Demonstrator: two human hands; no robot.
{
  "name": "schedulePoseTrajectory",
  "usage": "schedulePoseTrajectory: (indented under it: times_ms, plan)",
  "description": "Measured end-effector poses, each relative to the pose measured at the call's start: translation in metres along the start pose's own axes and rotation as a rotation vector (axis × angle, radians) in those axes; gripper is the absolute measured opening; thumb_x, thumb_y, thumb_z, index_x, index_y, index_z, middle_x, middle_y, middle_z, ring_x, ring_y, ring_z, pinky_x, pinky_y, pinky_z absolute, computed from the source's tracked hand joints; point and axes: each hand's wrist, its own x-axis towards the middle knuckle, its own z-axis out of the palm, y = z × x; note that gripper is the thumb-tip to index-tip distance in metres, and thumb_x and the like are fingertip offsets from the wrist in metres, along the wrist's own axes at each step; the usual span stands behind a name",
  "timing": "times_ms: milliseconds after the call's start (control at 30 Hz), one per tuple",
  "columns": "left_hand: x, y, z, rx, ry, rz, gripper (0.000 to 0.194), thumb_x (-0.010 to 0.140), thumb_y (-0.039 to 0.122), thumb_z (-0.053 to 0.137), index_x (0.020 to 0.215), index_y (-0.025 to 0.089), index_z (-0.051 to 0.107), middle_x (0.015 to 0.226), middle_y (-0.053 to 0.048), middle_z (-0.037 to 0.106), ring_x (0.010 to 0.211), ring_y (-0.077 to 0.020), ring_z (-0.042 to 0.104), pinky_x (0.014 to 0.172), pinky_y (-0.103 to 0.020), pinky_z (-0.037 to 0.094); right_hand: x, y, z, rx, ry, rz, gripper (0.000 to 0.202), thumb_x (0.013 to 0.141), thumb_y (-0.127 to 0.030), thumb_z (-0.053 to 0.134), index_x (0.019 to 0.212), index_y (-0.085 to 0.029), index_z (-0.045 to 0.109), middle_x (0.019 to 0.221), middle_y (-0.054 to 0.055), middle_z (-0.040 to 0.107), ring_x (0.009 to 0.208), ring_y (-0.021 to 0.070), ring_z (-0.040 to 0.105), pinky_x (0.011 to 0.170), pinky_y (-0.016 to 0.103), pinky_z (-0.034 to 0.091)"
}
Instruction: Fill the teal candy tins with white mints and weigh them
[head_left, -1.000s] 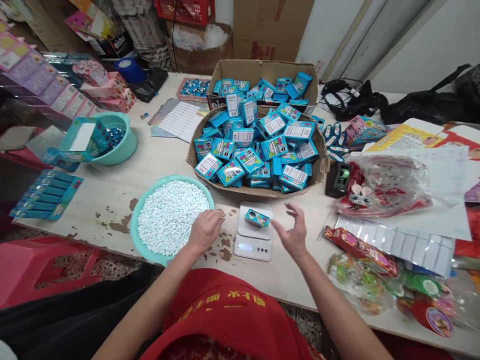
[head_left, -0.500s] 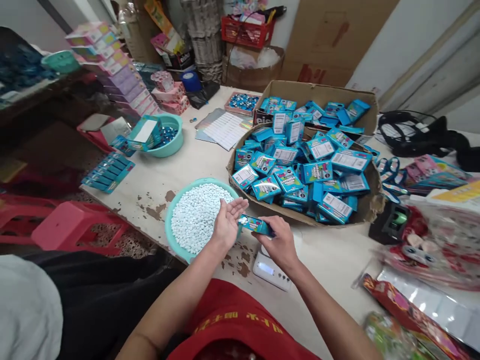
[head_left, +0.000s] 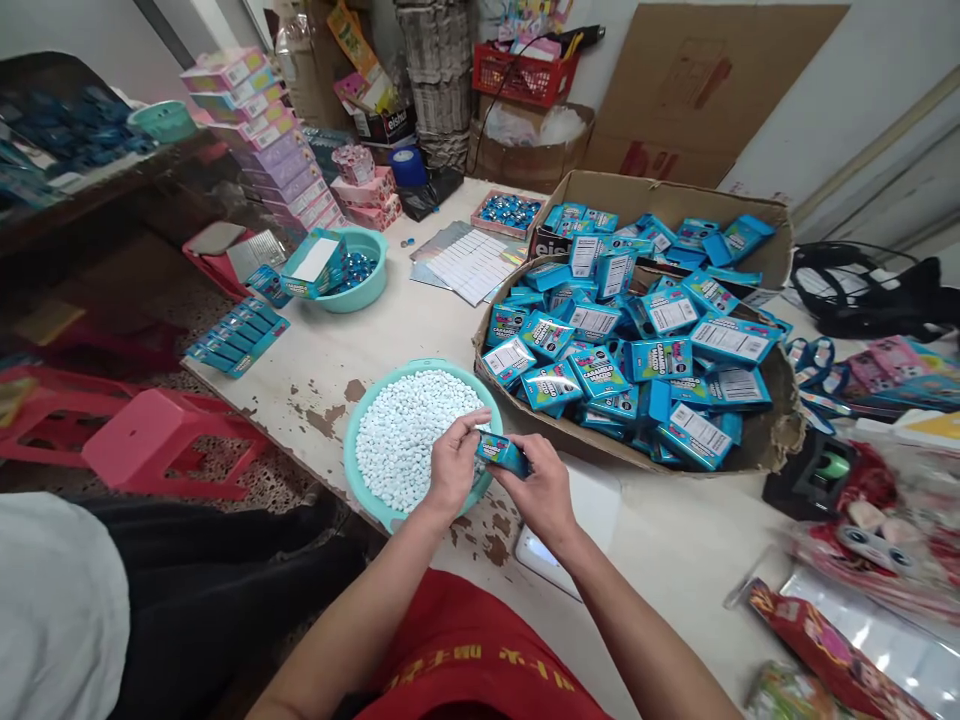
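Compared with the frame half a second earlier, the left hand (head_left: pixel 452 462) is no longer laid open with its palm up; it is now turned over and closed on the near end of the small blue box (head_left: pixel 501 452), and both hands are seen drawn closer together above the basin's edge.

Head view: the small blue box is held between the two hands, just over the right rim of the teal basin (head_left: pixel 365 484) filled with small white candies (head_left: pixel 405 440). The box's long axis is seen running from left to right, tilted slightly down toward the right. Its left end is pinched by the left fingers, and its right end is gripped by the right hand (head_left: pixel 541 490), which is closed around it from below and behind. Neither hand is clearly nearer; the box lies directly between them. Whether loose candies are kept inside the left hand cannot be told.

A white scale (head_left: pixel 592 510) is partly hidden beneath the right wrist, just beside the basin. Beyond the hands, a wide cardboard tray (head_left: pixel 780 430) heaped with blue cartons (head_left: pixel 660 355) is seen on the worn table (head_left: pixel 360 330). A second, smaller teal bowl (head_left: pixel 367 290) is set well apart at the far left, and a red stool (head_left: pixel 154 440) is visible beside the table.
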Motion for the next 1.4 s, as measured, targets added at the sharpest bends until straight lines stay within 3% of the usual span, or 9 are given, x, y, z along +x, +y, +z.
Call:
schedulePoseTrajectory:
  times_ms: [67,167,333,533,800,1067,1167,1267,1400]
  plan:
    - [-0.002,0.005,-0.002,0.118,-0.086,0.106,0.021,0.083,0.026,0.051,0.094,0.02,0.067,0.115,-0.006,0.064,0.116,-0.0207,0.053,0.108,-0.038,0.031,-0.002,0.0,0.004,0.069,0.038,0.031,0.023,0.075,-0.031,0.066,0.096,-0.022,0.061,0.089,0.004,0.063,0.085,0.0224,0.057,0.074,0.035,0.045]
    - [0.0,0.015,-0.003,0.074,-0.118,0.119,0.022,0.085,0.031,0.053,0.099,0.019,0.066,0.114,-0.007,0.064,0.114,-0.0213,0.055,0.107,-0.039,0.033,-0.005,-0.001,0.008,0.165,0.077,0.074,0.025,0.075,-0.034,0.067,0.097,-0.023,0.062,0.088,0.003,0.064,0.083,0.0209,0.059,0.072,0.033,0.046]
    - [0.007,0.027,-0.004,-0.282,0.003,-0.022,0.025,0.071,0.031,0.07,0.09,0.017,0.063,0.098,-0.007,0.068,0.102,-0.0227,0.062,0.098,-0.039,0.043,-0.006,-0.003,0.01,0.211,0.098,0.093,0.029,0.071,-0.038,0.071,0.095,-0.022,0.064,0.089,0.003,0.065,0.084,0.021,0.059,0.072,0.033,0.047]
    - [0.012,0.017,-0.022,-0.206,0.062,-0.147,0.03,0.063,0.03,0.076,0.088,0.015,0.067,0.103,-0.009,0.067,0.105,-0.0217,0.06,0.099,-0.035,0.041,-0.002,0.0,0.008,0.096,0.067,0.081,0.026,0.073,-0.035,0.07,0.095,-0.023,0.063,0.088,0.003,0.064,0.083,0.0222,0.058,0.071,0.033,0.046]
    - [0.018,-0.004,-0.04,-0.193,0.027,-0.401,0.041,0.055,0.039,0.08,0.085,0.014,0.066,0.087,-0.006,0.066,0.078,-0.0156,0.061,0.072,-0.029,0.047,0.007,0.0,0.013,-0.145,0.016,-0.001,0.023,0.074,-0.028,0.066,0.096,-0.022,0.061,0.087,0.004,0.064,0.081,0.0237,0.055,0.069,0.035,0.043]
    - [0.031,0.006,-0.044,0.2,-0.065,-0.265,0.028,0.058,0.034,0.071,0.076,0.013,0.066,0.062,-0.001,0.06,0.056,-0.0119,0.052,0.055,-0.024,0.041,0.008,-0.002,0.015,-0.039,0.017,0.029,0.025,0.073,-0.027,0.068,0.096,-0.021,0.061,0.089,0.005,0.064,0.085,0.0243,0.057,0.072,0.035,0.044]
    - [0.039,0.006,-0.056,0.44,-0.036,-0.121,0.026,0.065,0.036,0.06,0.081,0.016,0.067,0.074,-0.004,0.065,0.072,-0.0194,0.059,0.07,-0.033,0.047,-0.005,0.004,0.002,0.159,0.042,0.07,0.025,0.072,-0.027,0.067,0.096,-0.021,0.06,0.091,0.004,0.064,0.085,0.0221,0.059,0.074,0.033,0.047]
    - [0.049,0.0,-0.07,0.758,-0.004,0.101,0.027,0.067,0.037,0.054,0.084,0.018,0.066,0.102,-0.009,0.066,0.105,-0.0278,0.056,0.096,-0.042,0.04,-0.028,0.022,-0.018,0.298,0.085,0.178,0.028,0.071,-0.024,0.065,0.097,-0.022,0.058,0.092,0.003,0.065,0.083,0.0199,0.061,0.074,0.031,0.05]
    - [0.053,-0.011,-0.074,0.909,-0.003,0.153,0.036,0.074,0.044,0.049,0.096,0.019,0.063,0.109,-0.009,0.063,0.109,-0.0292,0.054,0.095,-0.043,0.041,-0.061,0.064,-0.037,0.244,0.192,0.372,0.028,0.069,-0.023,0.064,0.096,-0.021,0.057,0.091,0.003,0.065,0.082,0.0205,0.062,0.074,0.033,0.051]
